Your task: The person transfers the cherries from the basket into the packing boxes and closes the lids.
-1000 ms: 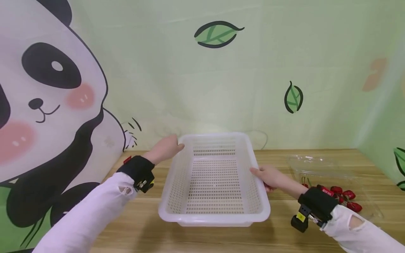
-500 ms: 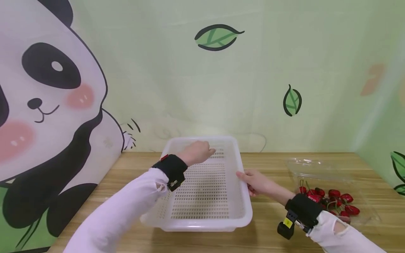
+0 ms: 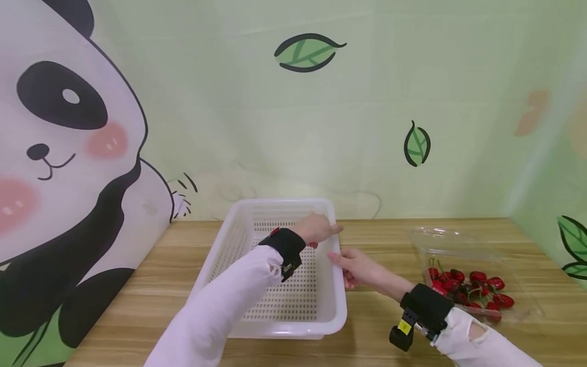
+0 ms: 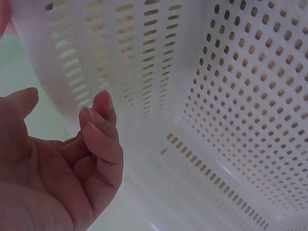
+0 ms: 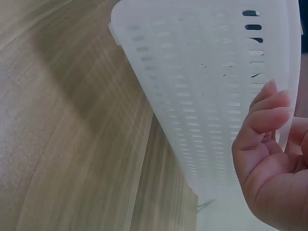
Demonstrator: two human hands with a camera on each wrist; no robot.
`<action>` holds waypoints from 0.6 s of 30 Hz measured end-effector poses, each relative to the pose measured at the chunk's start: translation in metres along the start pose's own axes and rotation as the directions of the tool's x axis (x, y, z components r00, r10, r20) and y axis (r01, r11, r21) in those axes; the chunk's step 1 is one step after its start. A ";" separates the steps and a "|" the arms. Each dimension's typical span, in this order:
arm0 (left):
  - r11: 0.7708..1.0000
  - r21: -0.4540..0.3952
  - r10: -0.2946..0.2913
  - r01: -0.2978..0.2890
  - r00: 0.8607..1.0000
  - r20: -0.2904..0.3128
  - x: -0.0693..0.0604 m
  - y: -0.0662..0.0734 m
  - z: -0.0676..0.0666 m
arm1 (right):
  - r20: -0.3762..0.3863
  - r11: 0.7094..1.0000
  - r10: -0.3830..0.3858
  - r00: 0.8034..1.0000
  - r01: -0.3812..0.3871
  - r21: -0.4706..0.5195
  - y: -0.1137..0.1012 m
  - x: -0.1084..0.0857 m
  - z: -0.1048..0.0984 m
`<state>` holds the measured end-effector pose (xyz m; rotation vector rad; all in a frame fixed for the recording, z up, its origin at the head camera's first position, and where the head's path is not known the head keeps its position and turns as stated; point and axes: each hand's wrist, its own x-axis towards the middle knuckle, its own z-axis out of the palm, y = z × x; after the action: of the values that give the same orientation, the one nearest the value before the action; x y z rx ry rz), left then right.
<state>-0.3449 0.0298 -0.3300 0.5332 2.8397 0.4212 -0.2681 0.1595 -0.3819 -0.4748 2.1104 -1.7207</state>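
Note:
A white plastic basket (image 3: 293, 300) with slotted walls and a perforated bottom is at the middle of the wooden table. My right hand (image 3: 362, 267) grips its right rim; in the right wrist view the fingers (image 5: 260, 113) curl up under the rim from outside. My left hand (image 3: 316, 228) reaches across the basket to the far part of the right side. Seen from the left wrist, its fingers (image 4: 101, 144) are loosely bent by the basket wall, and the thumb (image 4: 26, 101) stands apart from them. Part of the basket's left side is hidden behind the left sleeve.
At the right, an open clear plastic box (image 3: 513, 285) holds several dark red cherries (image 3: 477, 290) with green stems. A printed cloth (image 3: 367, 102) with a panda and leaves hangs behind the wooden table (image 3: 151, 306).
My left hand has left the basket's far left rim and crossed over to its right side. The basket has shifted left, with my right hand still holding its right rim.

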 end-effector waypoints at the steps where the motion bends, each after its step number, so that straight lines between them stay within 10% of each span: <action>1: 1.000 0.000 -0.007 0.007 1.000 0.006 0.001 0.000 0.002 | 0.002 1.000 0.001 1.000 -0.001 -0.005 0.000 0.000 0.001; 11: 0.998 -0.057 -0.034 0.035 0.999 0.020 0.008 -0.001 0.013 | 0.109 0.971 0.018 0.994 0.009 -0.238 -0.018 -0.019 -0.013; 18: 0.993 -0.111 -0.031 0.030 1.000 -0.007 0.007 -0.004 0.016 | 0.060 0.929 0.029 0.998 -0.005 -0.369 -0.036 -0.049 -0.060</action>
<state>-0.3483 0.0329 -0.3471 0.4676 2.8081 0.5729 -0.2539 0.2270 -0.3323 -0.6042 2.3891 -1.2764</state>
